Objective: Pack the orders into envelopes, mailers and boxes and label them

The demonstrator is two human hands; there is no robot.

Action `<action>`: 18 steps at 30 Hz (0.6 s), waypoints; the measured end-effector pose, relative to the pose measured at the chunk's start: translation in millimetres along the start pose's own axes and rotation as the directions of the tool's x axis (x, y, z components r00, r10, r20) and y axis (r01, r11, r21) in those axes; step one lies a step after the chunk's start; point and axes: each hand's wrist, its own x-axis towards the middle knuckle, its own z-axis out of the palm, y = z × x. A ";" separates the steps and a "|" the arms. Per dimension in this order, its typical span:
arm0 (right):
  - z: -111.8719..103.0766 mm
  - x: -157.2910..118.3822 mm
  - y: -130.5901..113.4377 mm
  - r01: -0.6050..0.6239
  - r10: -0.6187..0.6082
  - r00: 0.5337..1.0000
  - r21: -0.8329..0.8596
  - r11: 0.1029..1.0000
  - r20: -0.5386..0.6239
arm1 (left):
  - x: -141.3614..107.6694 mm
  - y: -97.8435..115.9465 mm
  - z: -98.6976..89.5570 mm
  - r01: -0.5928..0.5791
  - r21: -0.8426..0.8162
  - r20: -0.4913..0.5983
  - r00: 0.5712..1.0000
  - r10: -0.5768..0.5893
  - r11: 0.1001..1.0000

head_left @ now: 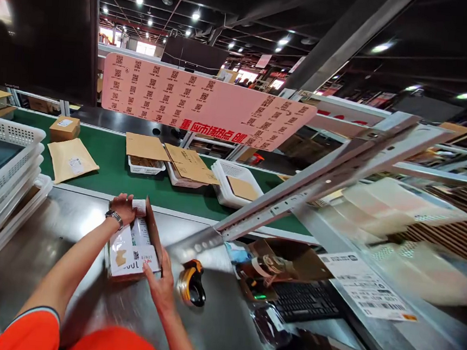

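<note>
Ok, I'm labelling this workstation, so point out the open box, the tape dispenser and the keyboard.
Open box (pixel 155 234), head view: its right-hand cardboard wall.
Tape dispenser (pixel 193 278), head view: its body.
Keyboard (pixel 306 302), head view: its middle keys.

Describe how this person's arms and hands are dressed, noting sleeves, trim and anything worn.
The left hand and right hand are both ungloved. A silver-toned metal wristband, apparently a watch, circles the left wrist. The left sleeve is short and bright orange-red, with a dark and pale trim. The right sleeve is out of view.
</note>
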 end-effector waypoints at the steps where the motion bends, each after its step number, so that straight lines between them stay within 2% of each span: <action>1: -2.7 -2.0 1.6 0.014 -0.015 0.999 -0.020 1.000 -0.028 | -0.2 -3.0 -1.2 -0.030 -0.021 0.006 1.000 0.030 0.999; 3: -9.3 -5.3 0.4 0.115 -0.125 0.983 -0.078 0.990 -0.132 | -0.4 -8.7 -9.4 -0.089 -0.050 0.028 0.995 0.091 0.995; 5: -15.7 -4.9 -7.2 0.315 -0.340 0.926 -0.158 0.936 -0.163 | 1.3 -11.1 -23.9 -0.109 -0.023 0.103 0.989 0.111 0.994; 6: -17.6 -2.5 -13.1 0.428 -0.449 0.888 -0.181 0.886 -0.100 | 3.6 -10.5 -32.5 -0.109 0.009 0.149 0.983 0.106 0.994; 8: -17.0 7.0 -26.9 0.593 -0.577 0.805 -0.149 0.791 0.141 | 10.9 -6.4 -50.3 -0.097 0.081 0.220 0.972 0.077 0.992; 10: -10.4 20.4 -40.8 0.640 -0.557 0.734 -0.121 0.759 0.389 | 20.2 -0.8 -65.8 -0.076 0.134 0.277 0.960 0.037 0.988; 12: -1.3 32.6 -52.2 0.642 -0.468 0.701 -0.191 0.743 0.538 | 27.3 3.5 -76.2 -0.041 0.173 0.336 0.942 -0.020 0.984; 15: 6.8 40.0 -64.6 0.665 -0.408 0.700 -0.329 0.671 0.586 | 27.3 2.3 -81.5 0.048 0.203 0.315 0.943 -0.112 0.978; 18: 1.2 34.3 -74.8 0.678 -0.472 0.717 -0.355 0.644 0.513 | 19.2 -9.0 -79.8 0.122 0.159 0.204 0.967 -0.153 0.980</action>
